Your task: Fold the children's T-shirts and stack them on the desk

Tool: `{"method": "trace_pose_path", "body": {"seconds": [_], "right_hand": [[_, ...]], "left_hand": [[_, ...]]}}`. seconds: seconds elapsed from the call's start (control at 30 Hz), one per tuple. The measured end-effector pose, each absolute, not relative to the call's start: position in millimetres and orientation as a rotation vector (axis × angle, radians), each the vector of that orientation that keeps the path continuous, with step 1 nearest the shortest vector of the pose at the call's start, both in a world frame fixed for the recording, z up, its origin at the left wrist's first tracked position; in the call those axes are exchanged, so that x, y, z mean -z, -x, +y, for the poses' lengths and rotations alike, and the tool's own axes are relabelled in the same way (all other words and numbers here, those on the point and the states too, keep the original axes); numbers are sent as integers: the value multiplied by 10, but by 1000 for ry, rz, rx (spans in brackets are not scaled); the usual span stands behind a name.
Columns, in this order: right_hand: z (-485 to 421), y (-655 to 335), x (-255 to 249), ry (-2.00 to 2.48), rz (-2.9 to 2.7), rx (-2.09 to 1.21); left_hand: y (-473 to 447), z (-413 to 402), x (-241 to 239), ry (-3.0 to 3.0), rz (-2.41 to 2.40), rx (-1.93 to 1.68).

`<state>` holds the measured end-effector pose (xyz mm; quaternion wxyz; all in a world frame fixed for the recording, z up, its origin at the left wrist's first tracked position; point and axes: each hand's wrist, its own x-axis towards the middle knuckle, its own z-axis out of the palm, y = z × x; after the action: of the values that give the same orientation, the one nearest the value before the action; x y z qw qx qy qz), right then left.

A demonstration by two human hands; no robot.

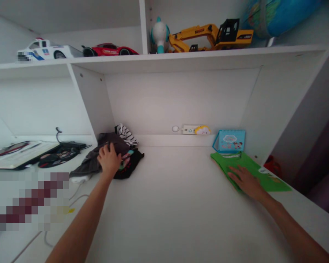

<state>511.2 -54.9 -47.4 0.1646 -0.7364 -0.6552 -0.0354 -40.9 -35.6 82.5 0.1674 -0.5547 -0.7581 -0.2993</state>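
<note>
Resting with the left hand (109, 160) on a crumpled heap of soft dark grey cloth (91, 159), at the left of a smooth white desk (167, 212), with fingers bent downward; cannot tell whether closed on the fabric or only laid over it. Just beside the same hand, seen lying flat: a black cloth with a coloured print (131, 168). Behind, bunched against the heap: a black-and-white striped cloth (127, 135).

Well apart, pressing lightly with the right hand (245, 180), palm down and fingers spread, on a flat bright-green folder or booklet (253, 165) at the right edge of the desk; not gripped. Standing just behind it: a light-blue spiral-bound desk calendar (231, 140) with cartoon figures. Farther back, low on the panel: a white power strip (188, 129) with a yellow-and-white cloud-shaped piece (203, 130).

Lined up on the white wooden shelf (181, 62) above: a white toy pickup with blue markings (48, 49), a red toy sports car (109, 49), a white-and-turquoise rounded toy (160, 33), a yellow toy excavator with a black cab (214, 36) and a blue globe (287, 16).
</note>
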Motion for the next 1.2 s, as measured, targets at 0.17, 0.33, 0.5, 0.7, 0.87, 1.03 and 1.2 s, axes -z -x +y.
{"method": "trace_pose_path", "body": {"seconds": [0.17,0.33,0.5,0.7,0.87,1.03,1.2], "right_hand": [[-599,-4583,283,1871,-1878,147],[-596,-3915,-77,1527,-1958,53],[-624,-3668,-306,1410,-1929,-39],[-959,-4012,-210,1507,-2006,-321],[-1339,-4051,-161,1418,-2155,-472],[-1597,-3845,-159,1347,-2371,-545],[-1616,-3598,-110,1317,-2444,-290]], "left_hand": [[777,-445,-1053,1472,-2437,915],[-357,-912,-1125,2482,-1806,1376],[-1164,-1675,-1023,3741,-830,372],[-889,-1845,-1073,3737,-847,243],[-614,-1690,-789,3441,-1356,282],[-634,-1964,-450,3426,-1297,1],[-732,-2017,-308,3253,-1468,162]]}}
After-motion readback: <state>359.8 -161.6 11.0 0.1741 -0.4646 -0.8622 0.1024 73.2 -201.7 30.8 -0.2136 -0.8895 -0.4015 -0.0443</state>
